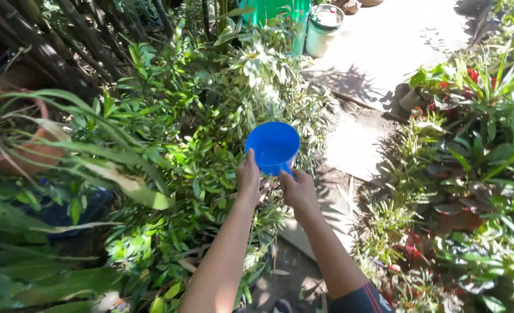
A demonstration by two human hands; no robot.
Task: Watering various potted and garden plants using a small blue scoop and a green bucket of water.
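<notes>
A blue plastic dipper cup is held up in front of me over a bed of green and pale variegated leaves. My left hand steadies the cup's lower left side with the thumb up along the wall. My right hand grips the cup's handle from beneath on the right. The cup's open mouth tilts toward me; I cannot tell whether anything is inside it.
A clay pot with long leaves sits at far left. A concrete path runs up the middle right, with potted red-and-green plants along its right side. A green bin and a lidded bucket stand at the top.
</notes>
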